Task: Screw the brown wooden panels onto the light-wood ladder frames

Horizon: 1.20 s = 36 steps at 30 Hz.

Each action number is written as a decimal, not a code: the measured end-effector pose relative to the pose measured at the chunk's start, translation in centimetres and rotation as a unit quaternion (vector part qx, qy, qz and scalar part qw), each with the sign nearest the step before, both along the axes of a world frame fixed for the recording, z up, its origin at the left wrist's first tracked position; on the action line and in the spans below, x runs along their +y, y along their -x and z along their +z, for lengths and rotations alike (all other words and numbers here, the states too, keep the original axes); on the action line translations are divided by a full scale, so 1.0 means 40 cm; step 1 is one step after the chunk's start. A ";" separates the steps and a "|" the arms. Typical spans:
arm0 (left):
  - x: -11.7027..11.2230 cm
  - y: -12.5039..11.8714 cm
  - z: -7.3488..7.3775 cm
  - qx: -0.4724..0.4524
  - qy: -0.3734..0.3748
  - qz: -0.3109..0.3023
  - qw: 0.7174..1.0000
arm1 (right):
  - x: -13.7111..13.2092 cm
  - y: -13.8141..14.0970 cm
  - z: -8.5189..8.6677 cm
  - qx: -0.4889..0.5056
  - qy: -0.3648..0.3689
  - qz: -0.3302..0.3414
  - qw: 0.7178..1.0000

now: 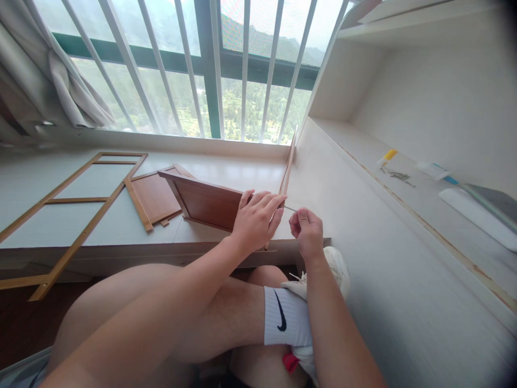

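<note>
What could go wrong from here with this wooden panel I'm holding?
The wooden panel is tilted up under your left hand and might tip if that hand shifts. The thin tool pinched in your right hand could slip and jab the left hand, which is close by. The ladder-like frame overhangs the ledge, so a leg bump might shift it.

The left hand point(258, 220) lies over the right end of the brown panel point(208, 203), back upward, fingers bent. Just beyond that end, the right hand point(309, 230) is curled, thumb pressed to forefinger. The left forearm point(181, 293) and right forearm point(337, 318) reach from the panel's near side, where a bare leg point(238, 315) lies bent.
</note>
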State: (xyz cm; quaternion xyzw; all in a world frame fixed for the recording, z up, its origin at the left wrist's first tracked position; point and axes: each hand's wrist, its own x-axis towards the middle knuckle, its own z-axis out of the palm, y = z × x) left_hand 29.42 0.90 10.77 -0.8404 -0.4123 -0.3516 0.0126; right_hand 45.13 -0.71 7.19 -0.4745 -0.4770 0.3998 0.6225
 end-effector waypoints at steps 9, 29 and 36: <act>0.000 0.000 0.000 -0.001 -0.002 0.000 1.000 | -0.011 0.005 0.014 -0.067 -0.036 -0.026 0.997; 0.002 0.001 -0.001 -0.005 -0.002 0.001 1.000 | 0.019 -0.010 -0.045 0.065 0.011 0.033 0.997; 0.002 0.003 0.000 -0.004 -0.001 -0.003 1.000 | 0.022 -0.005 -0.039 0.066 -0.007 -0.011 0.998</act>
